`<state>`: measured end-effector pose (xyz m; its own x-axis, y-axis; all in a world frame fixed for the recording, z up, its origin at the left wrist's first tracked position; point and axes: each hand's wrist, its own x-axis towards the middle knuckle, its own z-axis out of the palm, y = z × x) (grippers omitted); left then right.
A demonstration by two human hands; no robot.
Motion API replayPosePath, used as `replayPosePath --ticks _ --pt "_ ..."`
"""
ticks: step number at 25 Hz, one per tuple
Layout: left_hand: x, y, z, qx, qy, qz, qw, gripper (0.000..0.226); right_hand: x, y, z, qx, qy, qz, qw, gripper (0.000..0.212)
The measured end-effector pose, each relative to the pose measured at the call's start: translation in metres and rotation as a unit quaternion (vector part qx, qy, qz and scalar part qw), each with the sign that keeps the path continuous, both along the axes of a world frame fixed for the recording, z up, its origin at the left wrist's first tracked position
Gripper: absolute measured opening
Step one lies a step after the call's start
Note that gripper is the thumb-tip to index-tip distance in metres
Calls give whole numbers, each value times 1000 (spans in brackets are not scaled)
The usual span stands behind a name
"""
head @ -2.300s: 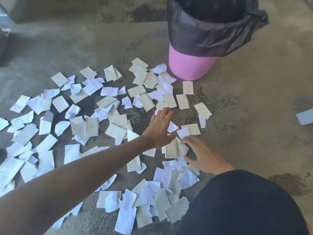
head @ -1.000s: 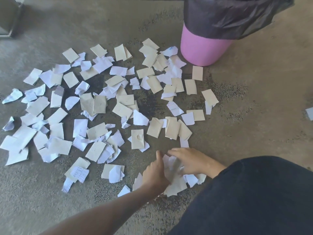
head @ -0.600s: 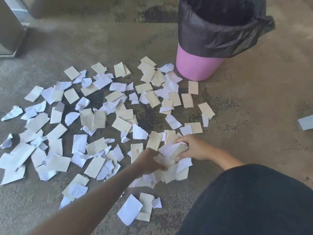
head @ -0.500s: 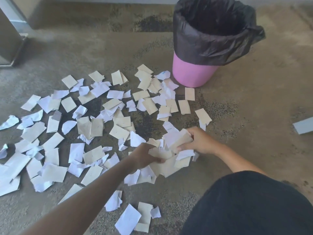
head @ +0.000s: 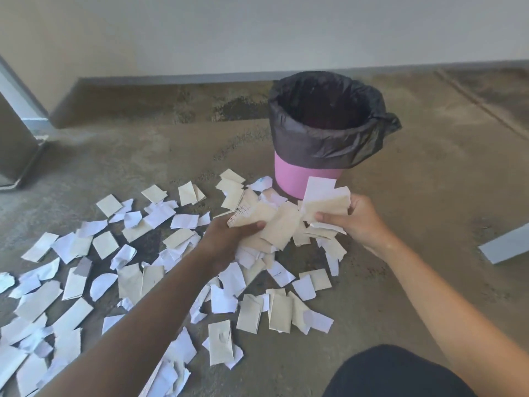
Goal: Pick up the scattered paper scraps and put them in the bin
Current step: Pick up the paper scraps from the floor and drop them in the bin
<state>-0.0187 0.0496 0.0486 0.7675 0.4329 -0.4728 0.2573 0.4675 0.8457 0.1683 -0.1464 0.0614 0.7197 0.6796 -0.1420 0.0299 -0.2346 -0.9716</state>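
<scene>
A bundle of white and beige paper scraps [head: 282,222] is held up off the floor between both hands. My left hand [head: 226,236] grips its left side and my right hand [head: 355,217] grips its right side. The bundle hangs just in front of and below the rim of the pink bin [head: 303,179], which has a black liner [head: 323,141] and stands open. Many more loose scraps [head: 137,270] lie scattered on the concrete floor to the left and below my hands.
A wall with a grey skirting [head: 171,78] runs behind the bin. A metal post base [head: 17,156] stands at far left. A grey strip [head: 506,246] lies on the floor at right. My dark-clothed knee [head: 395,373] fills the lower right.
Both hands scooped scraps together on the floor, closed on them and lifted the bundle up towards the bin. The view has tilted upward, showing the wall.
</scene>
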Motion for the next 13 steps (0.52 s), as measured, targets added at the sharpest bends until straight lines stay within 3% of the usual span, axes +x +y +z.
replayPosePath --ticks 7,10,13 --pt "103 33 84 -103 -125 111 981 34 68 38 76 132 -68 -191 970 29" --pt "155 43 125 -129 -163 178 962 38 103 59 94 173 -22 -280 944 28" --pt "199 30 149 -91 -142 237 957 38 136 77 100 112 38 -327 938 35"
